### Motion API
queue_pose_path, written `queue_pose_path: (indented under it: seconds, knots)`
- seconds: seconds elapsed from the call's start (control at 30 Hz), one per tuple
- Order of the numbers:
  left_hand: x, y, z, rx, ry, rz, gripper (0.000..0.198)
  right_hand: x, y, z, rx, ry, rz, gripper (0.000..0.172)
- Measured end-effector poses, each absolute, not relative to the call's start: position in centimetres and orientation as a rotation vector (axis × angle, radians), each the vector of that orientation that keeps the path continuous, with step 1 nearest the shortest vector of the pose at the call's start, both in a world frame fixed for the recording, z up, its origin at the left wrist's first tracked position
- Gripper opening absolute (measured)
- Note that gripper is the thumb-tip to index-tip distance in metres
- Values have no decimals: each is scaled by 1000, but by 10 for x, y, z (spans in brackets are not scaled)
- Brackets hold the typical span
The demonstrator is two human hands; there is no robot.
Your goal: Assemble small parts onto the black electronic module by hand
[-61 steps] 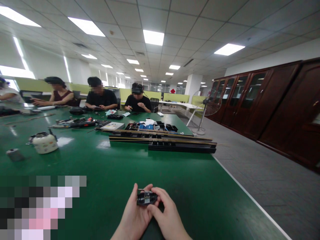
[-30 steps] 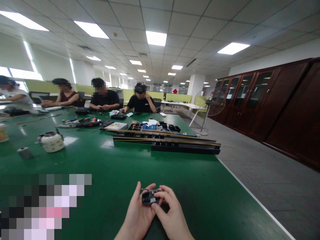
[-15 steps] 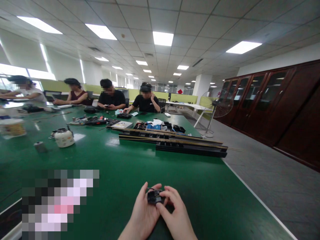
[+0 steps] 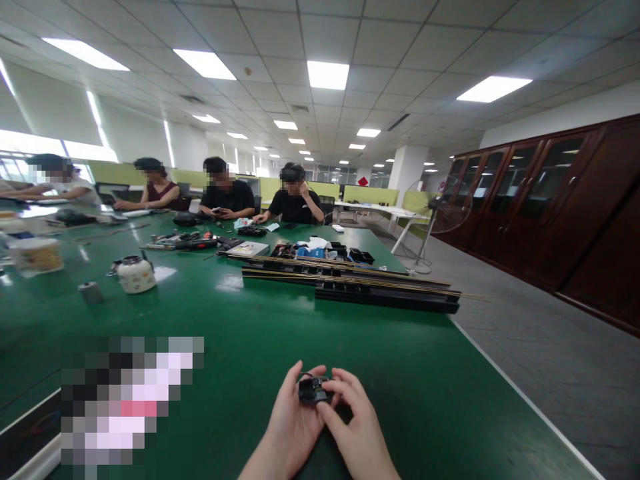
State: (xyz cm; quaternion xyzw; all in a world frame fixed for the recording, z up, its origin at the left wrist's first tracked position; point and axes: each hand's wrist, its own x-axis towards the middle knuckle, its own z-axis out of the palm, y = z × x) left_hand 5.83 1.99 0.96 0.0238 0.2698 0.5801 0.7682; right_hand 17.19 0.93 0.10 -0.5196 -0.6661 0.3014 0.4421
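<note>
Low in the head view, my left hand [image 4: 290, 427] and my right hand [image 4: 357, 430] meet over the green table [image 4: 240, 333]. Between their fingertips sits a small black part [image 4: 313, 391] with bits of metal on it. My left hand cups it from the left with thumb raised. My right hand's fingers curl onto it from the right. Both hands grip it just above the tabletop, near the table's front edge.
Long black rails [image 4: 350, 283] lie across the table ahead. A white kettle-like pot [image 4: 136, 275], a small cup [image 4: 36, 255] and tools stand to the left. Several people sit at the far end [image 4: 225, 197]. A fan [image 4: 440, 217] and dark wood cabinets [image 4: 550, 200] line the right aisle.
The view has swung left, so the table's things have drifted right in the picture. My hands keep the same grip on the small black part; my fingers shifted only slightly.
</note>
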Motion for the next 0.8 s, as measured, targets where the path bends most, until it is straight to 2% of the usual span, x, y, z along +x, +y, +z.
queue_pose_path:
  seconds: [0.17,0.47,0.8]
  knots:
    - [56,21,10,58,615,1295,23,178,11,1,-1270,-1588,652,16]
    - [57,22,13,44,649,1249,29,189,22,-10,-1365,-1362,674,31]
    - [54,24,12,20,675,1242,30,206,27,-2,-1502,-1108,473,40]
